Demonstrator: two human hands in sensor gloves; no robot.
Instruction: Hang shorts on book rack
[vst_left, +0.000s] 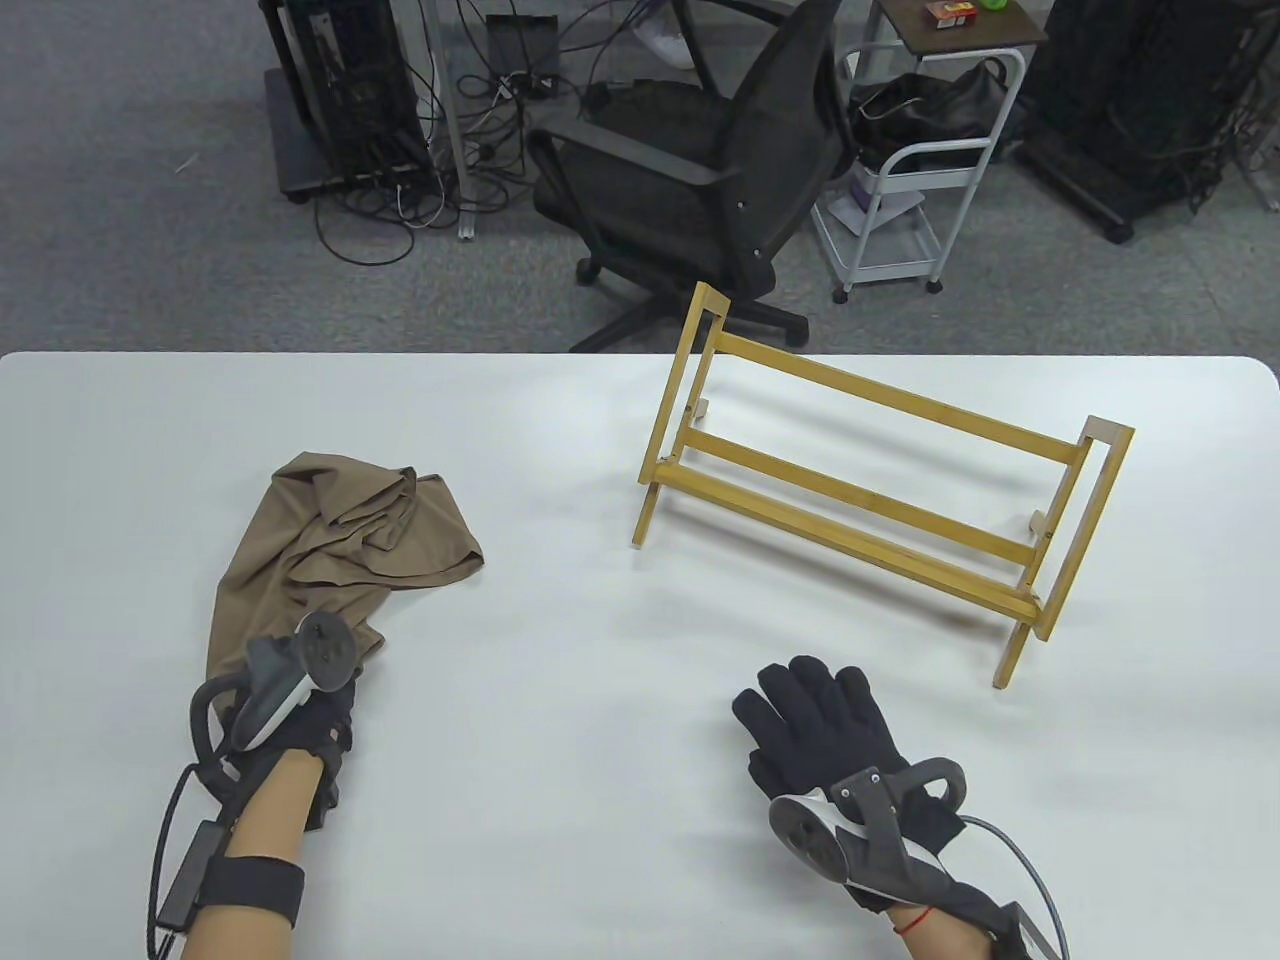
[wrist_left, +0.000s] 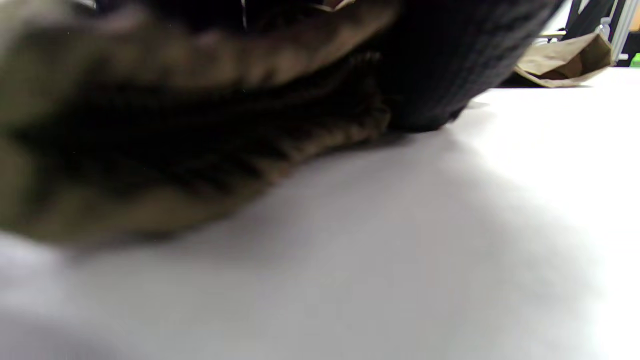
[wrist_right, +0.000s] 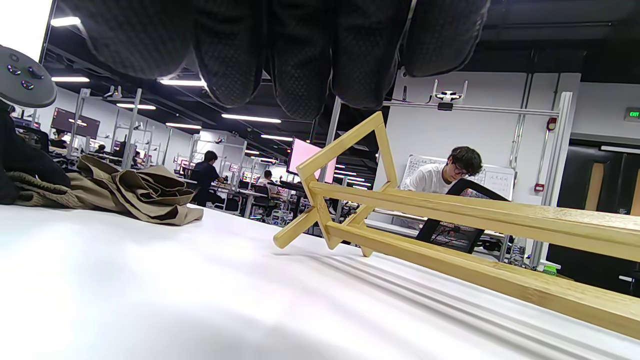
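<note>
Right hand (vst_left: 825, 735) flat on table (vst_left: 560, 700), near right, fingers (wrist_right: 300, 55) extended together, holding nothing. Left hand (vst_left: 300, 715) near left, on near end of khaki shorts (vst_left: 340, 540); fingers buried in cloth, grip cannot be told. Shorts crumpled on table, left side, well apart from wooden book rack (vst_left: 870, 480). Rack upright, far right, just beyond right hand.

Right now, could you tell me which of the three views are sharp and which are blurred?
Table view: sharp and evenly lit, shorts and book rack crisp. Left wrist view: the shorts fabric close to the lens is badly blurred and dark. Right wrist view: rack in focus, the right hand fingers dark against bright ceiling lights.
</note>
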